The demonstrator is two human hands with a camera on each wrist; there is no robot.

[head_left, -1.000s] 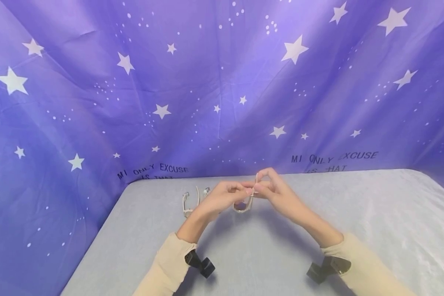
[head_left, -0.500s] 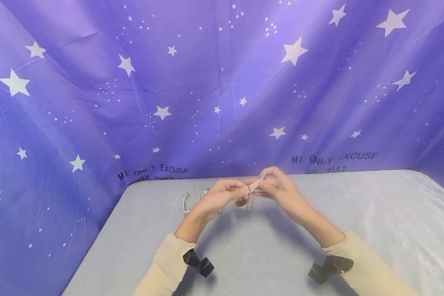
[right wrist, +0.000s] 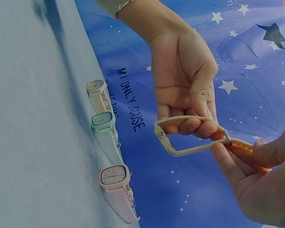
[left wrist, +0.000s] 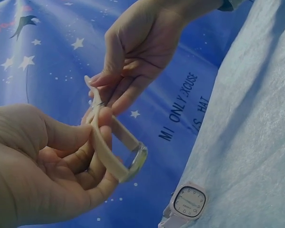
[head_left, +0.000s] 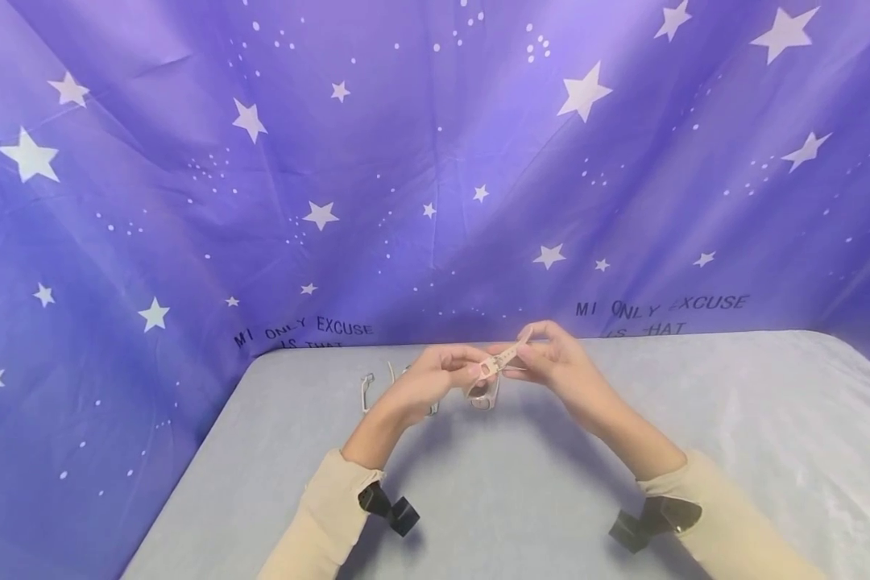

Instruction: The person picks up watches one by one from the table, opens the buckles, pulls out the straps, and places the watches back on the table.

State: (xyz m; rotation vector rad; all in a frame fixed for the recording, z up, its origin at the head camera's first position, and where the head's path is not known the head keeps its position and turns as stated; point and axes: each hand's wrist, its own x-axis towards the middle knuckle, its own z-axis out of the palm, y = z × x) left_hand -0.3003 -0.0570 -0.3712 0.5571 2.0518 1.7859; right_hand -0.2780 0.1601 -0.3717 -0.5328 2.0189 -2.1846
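Note:
Both hands hold a cream-strapped wristwatch (head_left: 506, 355) above the table; its strap forms a loop, with the case hanging at the bottom. My left hand (head_left: 429, 379) pinches the strap beside the metal buckle (right wrist: 226, 137) between thumb and fingers. The right hand (head_left: 567, 366) grips the strap's holed tail, which passes through the buckle and points up to the right in the head view. In the left wrist view, the watch case (left wrist: 138, 159) is seen edge-on, below the left fingertips.
Three more watches stand in a row on the grey cloth-covered table (head_left: 507, 499): a beige one (right wrist: 96, 86), a mint green one (right wrist: 103, 120) and a pale pink one (right wrist: 115, 175). My left hand partly hides them in the head view. A starry purple curtain (head_left: 435, 161) hangs behind.
The held watch has turned, so its buckle and holed strap now face the head camera. The strap's tail has swung from upright to slanting right, and the right hand has shifted slightly right.

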